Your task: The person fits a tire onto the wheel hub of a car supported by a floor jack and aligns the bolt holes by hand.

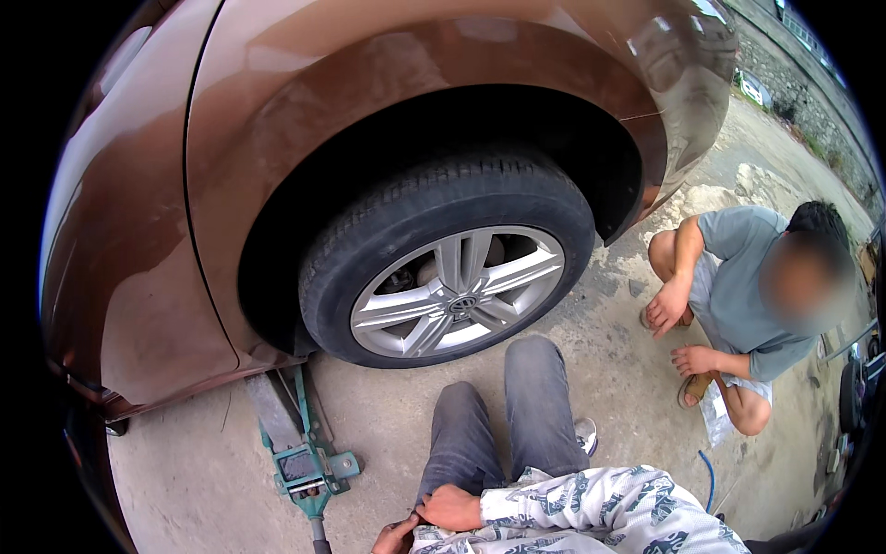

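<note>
My right hand (450, 508) is closed at my left hip, its fingers curled beside the grey trousers (461, 434) and the hem of my patterned shirt (591, 499). Close by, at the lower edge, my left hand (397, 535) pinches at the same spot; whatever lies between the fingers is too small to make out. In front of my knees is a car wheel with a silver spoked rim (457, 305) and a black tyre (369, 231). It sits in the wheel arch of a brown car (258, 120), and neither hand touches it.
A green floor jack (300, 462) reaches under the car's sill on my left, its handle toward me. To the right a person (738, 277) squats with both hands free. A clear plastic bag (715, 415) and a blue hose (708, 480) lie on the concrete ground.
</note>
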Available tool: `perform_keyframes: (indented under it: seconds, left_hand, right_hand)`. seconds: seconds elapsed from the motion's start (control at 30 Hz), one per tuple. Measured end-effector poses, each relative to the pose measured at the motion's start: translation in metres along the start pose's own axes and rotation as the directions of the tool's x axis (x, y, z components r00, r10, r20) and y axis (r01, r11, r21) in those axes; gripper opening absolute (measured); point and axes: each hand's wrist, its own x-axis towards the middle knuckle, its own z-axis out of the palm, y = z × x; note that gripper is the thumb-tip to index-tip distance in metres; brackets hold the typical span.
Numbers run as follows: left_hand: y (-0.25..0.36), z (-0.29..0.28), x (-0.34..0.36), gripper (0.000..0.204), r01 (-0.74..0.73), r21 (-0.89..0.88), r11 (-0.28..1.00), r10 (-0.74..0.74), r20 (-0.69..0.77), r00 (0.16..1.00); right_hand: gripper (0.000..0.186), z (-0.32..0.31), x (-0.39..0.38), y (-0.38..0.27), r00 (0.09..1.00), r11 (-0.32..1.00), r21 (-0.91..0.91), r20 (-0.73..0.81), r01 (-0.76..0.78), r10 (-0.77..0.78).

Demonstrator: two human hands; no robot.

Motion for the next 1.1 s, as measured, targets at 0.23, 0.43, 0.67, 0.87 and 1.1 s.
perform_keyframes:
  seconds: [0.23,0.43,0.67,0.87,1.1]
  left_hand:
    - [0.056,0.04,-0.03,0.035,0.127,-0.109,0.986,-0.117,0.09,0.989]
    - [0.035,0.025,-0.04,0.035,0.105,-0.216,0.971,-0.1,0.034,0.994]
    - [0.02,0.009,-0.062,0.041,0.045,-0.484,0.874,-0.022,0.054,0.998]
    - [0.064,-0.013,-0.123,0.059,0.055,-0.435,0.899,0.063,0.252,0.966]
    - [0.21,0.092,-0.122,0.076,-0.477,0.3,0.826,0.507,-0.027,0.861]
  right_hand:
    - [0.024,-0.01,-0.003,0.005,0.998,0.996,-0.058,-0.012,0.068,-0.069]
    - [0.022,-0.006,0.012,0.002,0.96,0.955,-0.103,-0.005,0.277,-0.279]
    - [0.019,-0.006,0.025,-0.005,0.903,0.902,0.041,-0.033,0.43,-0.429]
    - [0.019,-0.038,0.045,-0.032,0.898,0.91,0.166,-0.3,0.381,-0.322]
    - [0.034,-0.151,0.028,0.022,0.94,0.647,0.763,-0.215,-0.007,0.264]
